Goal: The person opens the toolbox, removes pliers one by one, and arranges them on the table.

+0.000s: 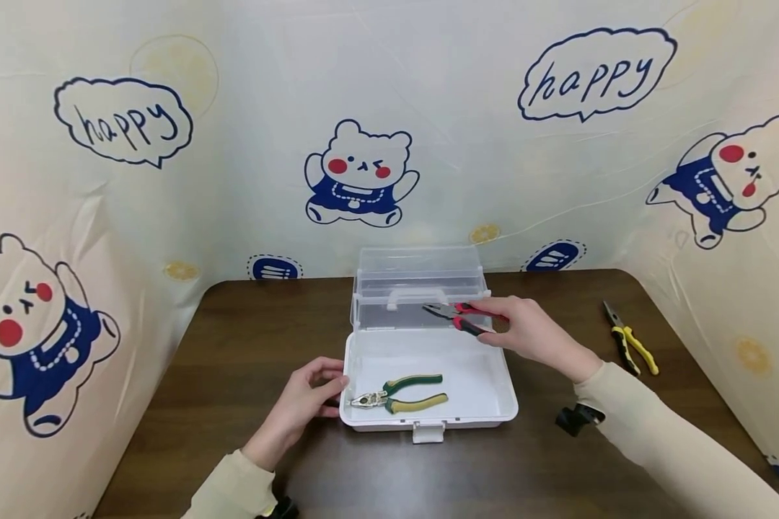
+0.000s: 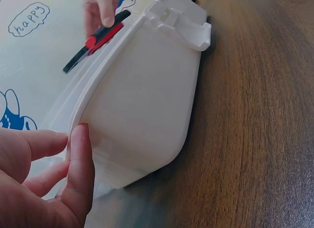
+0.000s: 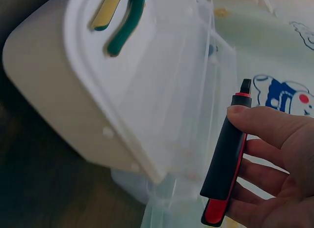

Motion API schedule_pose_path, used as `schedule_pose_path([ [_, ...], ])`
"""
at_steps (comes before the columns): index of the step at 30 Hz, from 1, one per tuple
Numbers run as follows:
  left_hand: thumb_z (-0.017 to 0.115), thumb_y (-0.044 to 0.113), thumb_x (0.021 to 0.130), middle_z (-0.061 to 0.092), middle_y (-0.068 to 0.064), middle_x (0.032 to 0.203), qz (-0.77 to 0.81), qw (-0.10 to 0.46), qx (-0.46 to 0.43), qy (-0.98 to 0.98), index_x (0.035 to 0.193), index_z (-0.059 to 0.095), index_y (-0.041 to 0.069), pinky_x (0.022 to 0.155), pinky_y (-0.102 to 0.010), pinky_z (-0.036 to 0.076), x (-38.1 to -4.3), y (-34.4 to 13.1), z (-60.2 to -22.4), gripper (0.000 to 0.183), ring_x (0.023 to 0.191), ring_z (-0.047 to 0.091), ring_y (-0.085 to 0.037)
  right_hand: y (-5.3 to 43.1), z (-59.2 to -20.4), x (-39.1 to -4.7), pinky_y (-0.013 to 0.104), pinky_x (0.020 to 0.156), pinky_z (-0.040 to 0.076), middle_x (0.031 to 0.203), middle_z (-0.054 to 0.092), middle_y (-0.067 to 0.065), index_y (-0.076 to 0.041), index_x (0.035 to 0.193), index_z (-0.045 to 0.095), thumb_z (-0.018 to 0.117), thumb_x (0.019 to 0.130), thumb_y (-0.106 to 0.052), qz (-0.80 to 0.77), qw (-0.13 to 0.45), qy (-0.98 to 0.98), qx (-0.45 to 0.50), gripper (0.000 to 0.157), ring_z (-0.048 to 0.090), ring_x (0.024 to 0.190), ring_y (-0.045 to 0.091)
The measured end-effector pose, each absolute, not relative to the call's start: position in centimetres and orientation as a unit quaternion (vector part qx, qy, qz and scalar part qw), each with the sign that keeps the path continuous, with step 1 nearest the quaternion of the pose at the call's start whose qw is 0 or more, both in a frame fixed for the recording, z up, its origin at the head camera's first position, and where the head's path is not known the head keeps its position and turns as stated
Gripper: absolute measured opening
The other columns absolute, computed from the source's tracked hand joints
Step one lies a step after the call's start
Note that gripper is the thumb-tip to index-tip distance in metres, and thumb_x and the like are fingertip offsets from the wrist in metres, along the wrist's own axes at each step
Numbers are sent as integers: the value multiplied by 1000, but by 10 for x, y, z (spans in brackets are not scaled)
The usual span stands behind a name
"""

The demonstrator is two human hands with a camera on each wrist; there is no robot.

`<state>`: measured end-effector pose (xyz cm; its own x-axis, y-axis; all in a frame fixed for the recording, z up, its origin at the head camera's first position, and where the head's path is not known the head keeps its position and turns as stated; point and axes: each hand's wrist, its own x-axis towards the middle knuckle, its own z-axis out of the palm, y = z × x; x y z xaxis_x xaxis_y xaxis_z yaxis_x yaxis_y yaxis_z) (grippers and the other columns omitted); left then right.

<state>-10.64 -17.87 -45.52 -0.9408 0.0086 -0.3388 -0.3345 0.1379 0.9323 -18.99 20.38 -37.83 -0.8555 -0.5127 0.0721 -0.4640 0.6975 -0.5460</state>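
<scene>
A white toolbox (image 1: 474, 367) stands on the table with its clear lid (image 1: 418, 270) tipped open at the back. Inside it lie green and yellow pliers (image 1: 386, 398), jaws toward the left wall. Above the box's rear part, my right hand (image 1: 526, 328) holds red and black pliers (image 1: 470, 308) by the handles, their jaws pointing left. The right wrist view shows the thumb on the black handle (image 3: 223, 159) and the fingers behind it. My left hand (image 1: 308, 396) pinches the box's left rim between thumb and fingers, as the left wrist view shows.
Yellow and black long-nose pliers (image 1: 628, 339) lie at the right side of the brown table (image 1: 247, 324). A white latch (image 1: 428, 432) hangs at the box's front. A printed cloth (image 1: 253, 180) surrounds the table at the back and sides.
</scene>
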Motion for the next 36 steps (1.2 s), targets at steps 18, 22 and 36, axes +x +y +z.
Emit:
schedule_pose_path([
  [18,71,7,98,67,-12,107,655,131,-100,737,129,64,-1,62,-32,61,-104,-182,-460,33,76,67,-21,287,-396,-162,32,56,36,88,65,11,-5,142,64,84,89,-30,-252,29,960,-115,62,50,70,22],
  [22,71,7,98,67,-11,106,655,131,-98,738,128,64,-2,62,-32,61,-105,-183,-459,32,75,67,-20,303,-407,-162,31,53,33,73,48,5,-3,143,61,82,90,-32,-249,30,964,-87,64,42,62,20],
  [36,72,9,98,65,-12,110,652,121,-107,741,129,65,1,63,-33,62,-104,-178,-459,32,80,66,-21,336,-450,-174,40,64,47,110,67,29,10,140,56,77,94,-26,-258,22,966,-26,63,56,80,33],
])
